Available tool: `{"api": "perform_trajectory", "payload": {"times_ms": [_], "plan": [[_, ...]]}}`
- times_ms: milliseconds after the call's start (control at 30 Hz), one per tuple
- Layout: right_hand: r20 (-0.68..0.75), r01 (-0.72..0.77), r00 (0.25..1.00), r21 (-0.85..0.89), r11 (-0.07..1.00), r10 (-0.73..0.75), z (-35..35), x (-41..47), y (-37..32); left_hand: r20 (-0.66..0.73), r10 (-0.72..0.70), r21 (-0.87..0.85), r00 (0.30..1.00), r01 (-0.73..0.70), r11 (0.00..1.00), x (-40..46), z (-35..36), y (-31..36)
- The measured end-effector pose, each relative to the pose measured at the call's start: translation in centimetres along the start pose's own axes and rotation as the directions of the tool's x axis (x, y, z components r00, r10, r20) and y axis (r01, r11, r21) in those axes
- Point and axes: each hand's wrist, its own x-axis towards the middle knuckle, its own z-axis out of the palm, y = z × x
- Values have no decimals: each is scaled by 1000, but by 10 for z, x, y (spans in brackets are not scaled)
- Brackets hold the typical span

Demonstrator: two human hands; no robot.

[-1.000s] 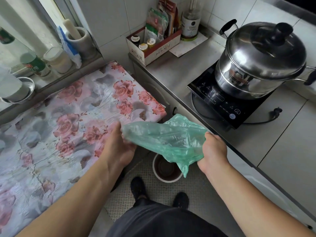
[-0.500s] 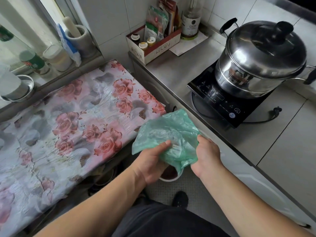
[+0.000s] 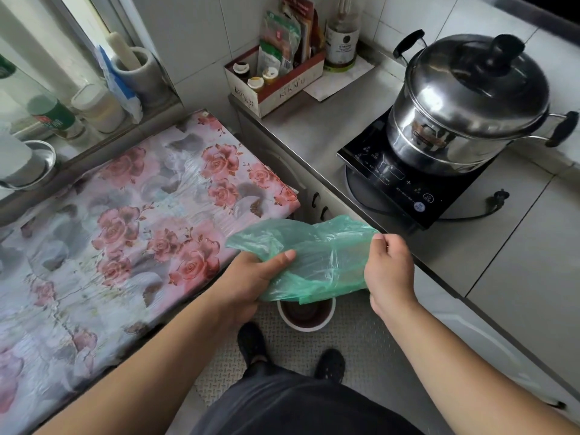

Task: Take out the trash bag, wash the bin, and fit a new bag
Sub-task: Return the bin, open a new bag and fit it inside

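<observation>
We held the thin green plastic bag stretched between both hands, left hand and right hand gripping it, directly above the small round white bin.

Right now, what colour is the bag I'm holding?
Translucent green bag, clearest in the head view.

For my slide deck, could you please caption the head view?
Both hands, left and right, spread a green bag above the bin on the floor.
</observation>
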Motion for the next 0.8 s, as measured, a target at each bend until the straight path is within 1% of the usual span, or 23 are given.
{"api": "perform_trajectory", "payload": {"times_ms": [133,200,333,367,433,467,500,533,600,633,667,700,733,767,800], "plan": [[8,90,996,-110,990,-90,-4,3,10,-118,8,91,993,3,996,-1,-9,-5],[20,99,995,-157,983,-97,-5,2,20,-176,-2,84,984,17,996,-1,-13,-12],[36,61,998,-208,976,-55,-9,-4,43,-239,-95,-13,966,94,995,-1,-23,-40],[54,60,997,-219,974,-50,-11,-5,50,-245,-134,-68,960,121,990,-1,-25,-48],[107,57,994,-258,964,-30,-15,-6,61,-231,-222,-239,947,166,957,-1,-28,-58],[130,45,992,-286,957,-8,-17,-7,66,-228,-250,-305,941,175,936,-1,-27,-61],[145,16,989,-302,953,30,-19,-7,73,-230,-252,-334,940,167,928,-1,-26,-63],[148,-51,984,-299,953,99,-22,-6,78,-234,-228,-321,945,146,936,-2,-24,-65],[145,-263,943,-236,936,301,-26,-3,83,-244,-127,-195,961,80,978,-4,-18,-64],[132,-336,920,-223,915,369,-29,0,83,-233,-65,-100,970,42,994,-7,-14,-62],[112,-341,918,-269,901,381,-32,4,83,-192,0,10,981,2,1000,-12,-10,-57],[92,-290,935,-361,886,343,-35,10,83,-129,64,144,990,-45,988,-17,-6,-53],[88,-223,953,-441,869,289,-37,16,79,-46,128,293,991,-109,950,-23,-2,-48],[104,-166,965,-470,867,242,-36,20,73,56,193,457,980,-197,867,-28,1,-44],[147,-130,964,-460,878,220,-33,24,64,188,256,602,948,-317,733,-32,3,-42]]}}
